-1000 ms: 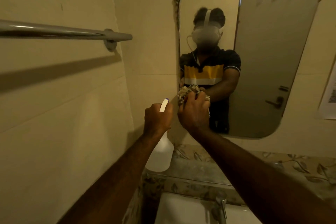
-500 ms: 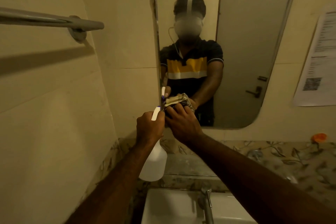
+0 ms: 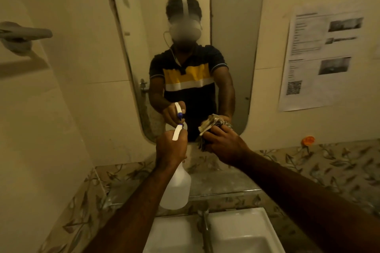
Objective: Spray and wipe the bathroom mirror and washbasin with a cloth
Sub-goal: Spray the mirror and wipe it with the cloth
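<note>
Both hands are closed on their tools: the left hand (image 3: 171, 146) wraps the neck of the white spray bottle (image 3: 176, 188), whose nozzle points at the mirror (image 3: 232, 57) near its lower edge, and the right hand (image 3: 225, 145) bunches the patterned cloth (image 3: 211, 124) against the glass just above that edge. Judging by this, mirror work is underway at the bottom, though smudges show near its top. Below the mirror, the washbasin (image 3: 242, 230) looks untouched, so most of the job seems left.

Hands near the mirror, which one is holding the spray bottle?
The left hand grips the white spray bottle by its neck; the right hand holds a bunched cloth instead.
</note>
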Motion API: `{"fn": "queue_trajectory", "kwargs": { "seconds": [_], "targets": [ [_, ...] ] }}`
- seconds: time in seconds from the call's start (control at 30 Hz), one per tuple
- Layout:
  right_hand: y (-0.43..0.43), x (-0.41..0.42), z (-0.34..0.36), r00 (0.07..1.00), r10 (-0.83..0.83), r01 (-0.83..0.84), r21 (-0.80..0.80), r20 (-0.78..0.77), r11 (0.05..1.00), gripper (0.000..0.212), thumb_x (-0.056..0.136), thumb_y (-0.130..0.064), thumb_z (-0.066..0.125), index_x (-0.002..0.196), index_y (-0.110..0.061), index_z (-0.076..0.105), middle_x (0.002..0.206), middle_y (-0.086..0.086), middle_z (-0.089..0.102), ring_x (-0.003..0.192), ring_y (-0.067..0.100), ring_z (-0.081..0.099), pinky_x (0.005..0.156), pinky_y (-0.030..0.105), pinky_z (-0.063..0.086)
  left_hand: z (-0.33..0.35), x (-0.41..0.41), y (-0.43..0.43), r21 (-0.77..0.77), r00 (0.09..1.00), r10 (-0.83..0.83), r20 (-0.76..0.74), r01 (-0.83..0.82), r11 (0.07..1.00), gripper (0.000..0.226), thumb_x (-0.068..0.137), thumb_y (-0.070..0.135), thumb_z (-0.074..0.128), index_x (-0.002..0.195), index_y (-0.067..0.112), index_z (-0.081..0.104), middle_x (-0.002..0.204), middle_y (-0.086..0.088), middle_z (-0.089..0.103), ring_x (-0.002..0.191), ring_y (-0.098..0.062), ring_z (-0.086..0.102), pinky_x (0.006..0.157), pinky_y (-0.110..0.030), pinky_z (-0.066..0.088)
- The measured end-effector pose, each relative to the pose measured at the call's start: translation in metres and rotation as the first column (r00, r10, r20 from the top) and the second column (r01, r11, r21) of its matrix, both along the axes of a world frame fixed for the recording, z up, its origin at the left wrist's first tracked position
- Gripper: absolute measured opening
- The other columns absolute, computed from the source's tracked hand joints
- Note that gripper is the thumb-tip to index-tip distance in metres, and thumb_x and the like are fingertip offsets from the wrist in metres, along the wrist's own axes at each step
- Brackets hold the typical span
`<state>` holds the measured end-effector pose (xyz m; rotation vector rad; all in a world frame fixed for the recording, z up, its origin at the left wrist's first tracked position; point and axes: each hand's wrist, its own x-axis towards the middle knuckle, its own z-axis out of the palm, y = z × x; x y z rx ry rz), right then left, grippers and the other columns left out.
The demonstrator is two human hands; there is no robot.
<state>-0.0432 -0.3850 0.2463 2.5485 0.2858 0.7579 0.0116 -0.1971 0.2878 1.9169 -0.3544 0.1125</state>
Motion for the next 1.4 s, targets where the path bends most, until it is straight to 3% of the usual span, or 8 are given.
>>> {"fn": "queue_trajectory", "kwargs": {
  "seconds": [0.2, 0.4, 0.6, 0.67, 0.87, 1.1, 1.23, 1.4],
  "targets": [
    [-0.048, -0.029, -0.001, 0.997, -0.075, 0.075, 0.017, 0.008, 0.997, 0.034, 0.085, -0.029, 0.056, 0.111, -0.034, 0.077, 0.131, -0.001, 0.06, 0.119, 0.03, 0.055, 0.094, 0.046, 0.049, 0.004, -0.022, -0.033, -0.013, 0.997, -0.079, 0.003, 0.079, 0.997, 0.036, 0.097, 0.036, 0.05, 0.07, 0.015, 0.06, 0.055, -0.004, 0.058, 0.047, -0.017, 0.058, 0.043, -0.023, 0.044],
    [-0.053, -0.045, -0.011, 0.969, -0.248, 0.223, 0.42, 0.005, 0.88, 0.038, 0.081, -0.018, 0.074, 0.114, -0.036, 0.075, 0.13, 0.005, 0.058, 0.117, 0.034, 0.051, 0.075, 0.042, 0.055, 0.012, -0.04, -0.057, -0.02, 0.994, -0.111, 0.011, 0.111, 0.994, 0.037, 0.098, 0.036, 0.051, 0.07, 0.013, 0.061, 0.055, -0.002, 0.056, 0.046, -0.014, 0.056, 0.04, -0.02, 0.041],
    [-0.036, -0.029, -0.009, 0.931, -0.325, -0.051, 0.942, 0.165, 0.331, 0.036, 0.083, -0.004, 0.073, 0.112, -0.024, 0.073, 0.113, 0.005, 0.055, 0.103, 0.025, 0.056, 0.083, 0.027, 0.053, 0.032, -0.046, -0.067, -0.019, 0.994, -0.096, 0.042, 0.097, 0.995, 0.035, 0.097, 0.037, 0.051, 0.068, 0.02, 0.059, 0.059, -0.004, 0.061, 0.049, -0.017, 0.061, 0.046, -0.027, 0.051],
    [-0.028, -0.024, 0.002, 0.906, -0.387, -0.137, 0.984, 0.172, 0.118, 0.03, 0.084, -0.002, 0.072, 0.106, -0.022, 0.07, 0.113, 0.006, 0.058, 0.099, 0.021, 0.061, 0.079, 0.017, 0.05, 0.039, -0.047, -0.067, -0.024, 0.995, -0.086, 0.046, 0.087, 0.996, 0.034, 0.097, 0.039, 0.051, 0.068, 0.021, 0.059, 0.061, -0.005, 0.063, 0.051, -0.018, 0.062, 0.05, -0.029, 0.055],
    [-0.02, -0.008, 0.046, 0.808, -0.56, -0.438, 0.821, 0.182, -0.366, 0.033, 0.083, 0.0, 0.064, 0.096, -0.028, 0.054, 0.114, 0.012, 0.062, 0.094, 0.028, 0.065, 0.071, 0.042, 0.062, 0.071, -0.051, -0.064, -0.061, 0.991, -0.098, 0.091, 0.103, 0.993, 0.035, 0.096, 0.036, 0.051, 0.069, 0.016, 0.06, 0.059, -0.006, 0.061, 0.046, -0.018, 0.059, 0.046, -0.029, 0.054],
    [-0.01, 0.004, 0.092, 0.738, -0.611, -0.595, 0.701, 0.285, -0.392, 0.061, 0.087, -0.011, 0.078, 0.137, -0.017, 0.044, 0.138, 0.013, 0.049, 0.107, 0.025, 0.062, 0.065, 0.024, 0.058, 0.121, -0.05, -0.056, -0.054, 0.985, -0.048, 0.164, 0.057, 0.997, 0.034, 0.099, 0.035, 0.051, 0.07, 0.018, 0.052, 0.062, -0.003, 0.059, 0.048, -0.016, 0.058, 0.043, -0.024, 0.05],
    [-0.011, 0.008, 0.137, 0.692, -0.599, -0.632, 0.739, 0.402, -0.234, 0.064, 0.09, -0.017, 0.076, 0.144, -0.02, 0.042, 0.143, 0.014, 0.046, 0.118, 0.024, 0.057, 0.062, 0.01, 0.048, 0.143, -0.047, -0.046, -0.033, 0.953, -0.035, 0.3, 0.047, 0.998, 0.028, 0.1, 0.033, 0.049, 0.084, 0.011, 0.056, 0.063, 0.001, 0.054, 0.053, -0.014, 0.058, 0.049, -0.027, 0.055],
    [-0.008, 0.02, 0.2, 0.609, -0.581, -0.686, 0.726, 0.54, -0.045, 0.068, 0.09, -0.034, 0.076, 0.148, -0.019, 0.044, 0.144, 0.013, 0.043, 0.128, 0.026, 0.053, 0.098, 0.032, 0.053, 0.16, -0.039, -0.034, -0.045, 0.94, -0.019, 0.341, 0.037, 0.998, 0.037, 0.1, 0.034, 0.048, 0.098, 0.002, 0.064, 0.072, -0.009, 0.064, 0.054, -0.017, 0.062, 0.048, -0.028, 0.056]
  ]
}}
